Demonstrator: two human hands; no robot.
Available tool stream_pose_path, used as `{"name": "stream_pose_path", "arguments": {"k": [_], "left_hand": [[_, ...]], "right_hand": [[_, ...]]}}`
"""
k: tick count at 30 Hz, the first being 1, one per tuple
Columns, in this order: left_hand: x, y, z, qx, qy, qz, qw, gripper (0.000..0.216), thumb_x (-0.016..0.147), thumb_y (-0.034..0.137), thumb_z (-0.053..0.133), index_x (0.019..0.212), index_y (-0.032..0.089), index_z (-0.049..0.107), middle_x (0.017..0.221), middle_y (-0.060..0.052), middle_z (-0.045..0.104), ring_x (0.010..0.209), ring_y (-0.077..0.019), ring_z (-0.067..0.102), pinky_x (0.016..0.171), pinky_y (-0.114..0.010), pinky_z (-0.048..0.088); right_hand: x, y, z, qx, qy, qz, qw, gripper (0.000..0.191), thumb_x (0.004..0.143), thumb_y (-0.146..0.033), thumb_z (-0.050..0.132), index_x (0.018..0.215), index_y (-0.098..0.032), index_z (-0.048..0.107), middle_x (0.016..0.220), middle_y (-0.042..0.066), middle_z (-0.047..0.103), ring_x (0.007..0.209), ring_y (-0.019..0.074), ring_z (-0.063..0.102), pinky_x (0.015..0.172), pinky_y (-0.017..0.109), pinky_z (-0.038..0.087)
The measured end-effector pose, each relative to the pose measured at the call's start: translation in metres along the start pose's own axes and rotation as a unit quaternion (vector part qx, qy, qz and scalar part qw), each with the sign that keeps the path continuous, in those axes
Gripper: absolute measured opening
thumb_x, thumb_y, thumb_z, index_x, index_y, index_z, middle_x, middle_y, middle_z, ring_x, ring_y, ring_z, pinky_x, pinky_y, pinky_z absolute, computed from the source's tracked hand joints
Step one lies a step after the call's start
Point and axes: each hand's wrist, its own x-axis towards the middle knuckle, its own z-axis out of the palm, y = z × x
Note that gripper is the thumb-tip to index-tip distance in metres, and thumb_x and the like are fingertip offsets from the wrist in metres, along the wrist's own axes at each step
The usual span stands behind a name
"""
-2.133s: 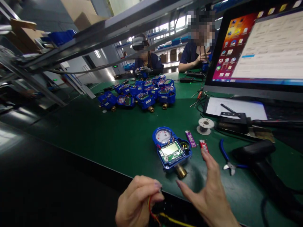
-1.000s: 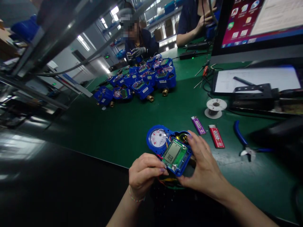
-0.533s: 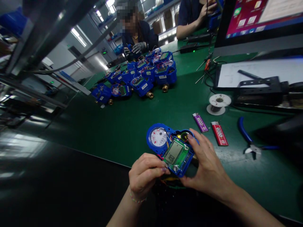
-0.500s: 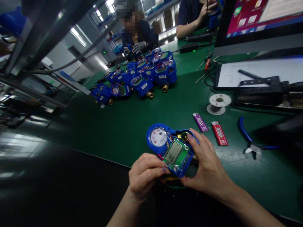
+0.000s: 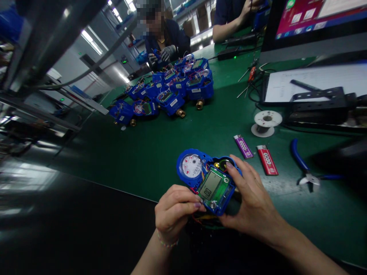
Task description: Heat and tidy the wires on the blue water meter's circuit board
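Note:
A blue water meter [image 5: 205, 179] with a white dial and a green LCD board lies at the near edge of the green table [image 5: 160, 145]. My right hand [image 5: 252, 202] wraps round its right side, fingers over the top edge. My left hand [image 5: 174, 208] is closed in a pinch at the meter's lower left corner, where red and yellow wires [image 5: 205, 219] run out underneath. What the pinch holds is too small to make out.
A pile of blue meters [image 5: 172, 93] sits further back. A purple lighter [image 5: 243, 146], a red lighter [image 5: 267, 160], a solder spool [image 5: 266, 123] and blue cutters [image 5: 304, 168] lie to the right. A monitor [image 5: 315, 26] stands at the back right. Two other people work beyond.
Two seconds ago the meter lay alone on the table with both hands below it; now both hands are on it. Over the last half second only the view shifted slightly.

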Motion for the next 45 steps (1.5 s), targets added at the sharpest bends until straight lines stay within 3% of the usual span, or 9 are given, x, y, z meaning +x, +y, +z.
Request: {"name": "stream_pose_path", "arguments": {"k": [45], "left_hand": [[-0.0055,-0.0010,0.0005,0.024,0.010,-0.013,1.000,0.015,0.072,-0.004,0.061,0.084,0.005,0.061,0.084,-0.008,0.061,0.078,-0.0176,0.057,0.063,-0.032,0.047]], "right_hand": [[0.0017,-0.0009,-0.0011,0.002,0.004,0.001,1.000,0.094,0.058,-0.029,0.064,0.138,-0.019,0.016,0.136,0.018,0.027,0.126,0.0337,0.029,0.097,0.056,0.032]]}}
